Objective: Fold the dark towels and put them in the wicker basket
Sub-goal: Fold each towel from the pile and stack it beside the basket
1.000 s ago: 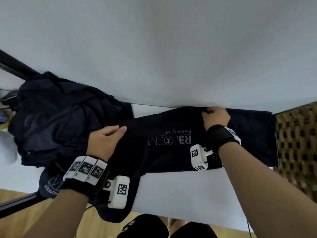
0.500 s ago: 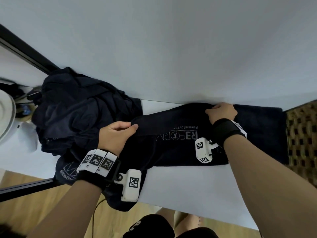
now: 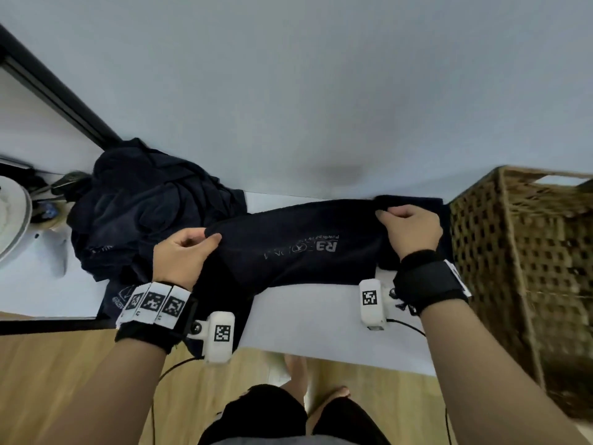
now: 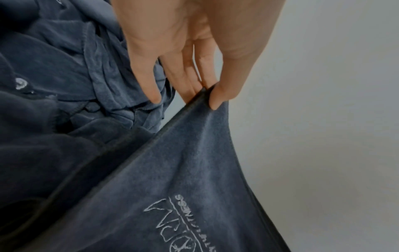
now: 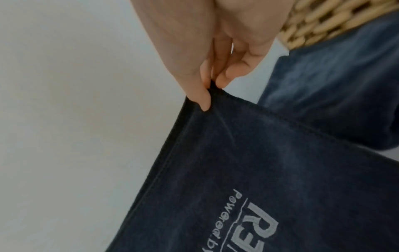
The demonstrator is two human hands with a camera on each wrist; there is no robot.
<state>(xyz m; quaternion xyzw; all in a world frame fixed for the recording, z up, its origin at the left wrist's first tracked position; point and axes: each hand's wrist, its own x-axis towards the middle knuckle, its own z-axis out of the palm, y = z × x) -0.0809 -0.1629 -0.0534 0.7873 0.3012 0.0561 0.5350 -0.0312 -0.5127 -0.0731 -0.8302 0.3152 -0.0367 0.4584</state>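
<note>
A dark towel (image 3: 298,248) with a pale printed logo is stretched between my two hands over the white table (image 3: 308,316). My left hand (image 3: 183,252) pinches its left corner; in the left wrist view the thumb and fingers (image 4: 213,97) clamp the hem of the towel (image 4: 172,170). My right hand (image 3: 407,229) pinches the right corner, seen in the right wrist view as my right hand (image 5: 207,90) nipping the towel (image 5: 270,170). A folded part of dark cloth (image 3: 414,200) lies under the right hand. The wicker basket (image 3: 519,268) stands just right of it.
A crumpled heap of more dark towels (image 3: 144,213) lies at the table's left, part of it hanging over the front edge. A white round object (image 3: 12,220) sits at far left. A pale wall rises right behind the table. Wooden floor and my legs show below.
My right hand has slid rightward along the towel's far edge toward the basket. The towel is now pulled longer and tauter between both hands, and the view has shifted right.
</note>
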